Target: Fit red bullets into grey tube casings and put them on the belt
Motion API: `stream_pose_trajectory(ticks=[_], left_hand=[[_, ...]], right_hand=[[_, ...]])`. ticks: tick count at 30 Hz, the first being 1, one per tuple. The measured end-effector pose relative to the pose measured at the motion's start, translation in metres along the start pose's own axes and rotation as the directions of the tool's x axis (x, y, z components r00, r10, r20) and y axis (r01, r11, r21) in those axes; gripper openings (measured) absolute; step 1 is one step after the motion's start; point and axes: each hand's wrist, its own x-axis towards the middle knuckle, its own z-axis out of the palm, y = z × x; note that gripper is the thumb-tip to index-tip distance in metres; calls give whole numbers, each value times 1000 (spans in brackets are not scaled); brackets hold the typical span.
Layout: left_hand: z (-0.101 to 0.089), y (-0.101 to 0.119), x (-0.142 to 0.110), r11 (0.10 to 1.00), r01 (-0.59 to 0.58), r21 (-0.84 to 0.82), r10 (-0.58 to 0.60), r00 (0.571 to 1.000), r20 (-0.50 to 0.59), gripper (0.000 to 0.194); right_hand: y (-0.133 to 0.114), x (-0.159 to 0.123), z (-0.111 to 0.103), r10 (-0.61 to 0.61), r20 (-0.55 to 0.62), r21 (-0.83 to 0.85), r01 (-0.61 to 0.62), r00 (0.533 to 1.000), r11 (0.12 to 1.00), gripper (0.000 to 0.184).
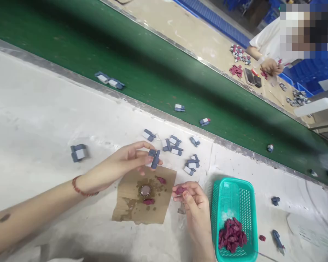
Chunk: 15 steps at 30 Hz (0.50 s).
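Observation:
My left hand [138, 158] pinches a small dark blue-grey plastic part [155, 158] above the top edge of a brown cardboard piece [125, 203]. Between the thumb and fingers of my right hand [194, 203] is a small maroon part [180, 190], held just right of the cardboard. A round cap-like dish [145, 190] sits on the wet-stained cardboard, with one maroon piece [148, 201] beside it and another [161, 180] higher up. Several blue-grey parts with pale faces [176, 150] lie on the white table beyond my hands.
A teal basket [253, 218] holding maroon pieces [233, 234] stands right of my right hand. A green conveyor belt [153, 65] runs across beyond the table, carrying several parts. Across it, a co-worker's hand [270, 67] is near piles of parts.

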Motion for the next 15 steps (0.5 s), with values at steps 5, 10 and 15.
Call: stream_pose_trajectory(ticks=[5,10,15], left_hand=[[-13,-31,-28,994,65,-92,-68,997,-36,35],[-17,-53,-40,965,107,-238,-134,986,-100,41],[-19,-60,-42,946,90,-312,-164,962,-220,42]], right_hand=[[5,13,21,95,63,20,-96,994,995,31],[13,17,29,65,-2,-65,-65,998,996,27],[17,16,35,-1,77,-227,18,997,974,23]])
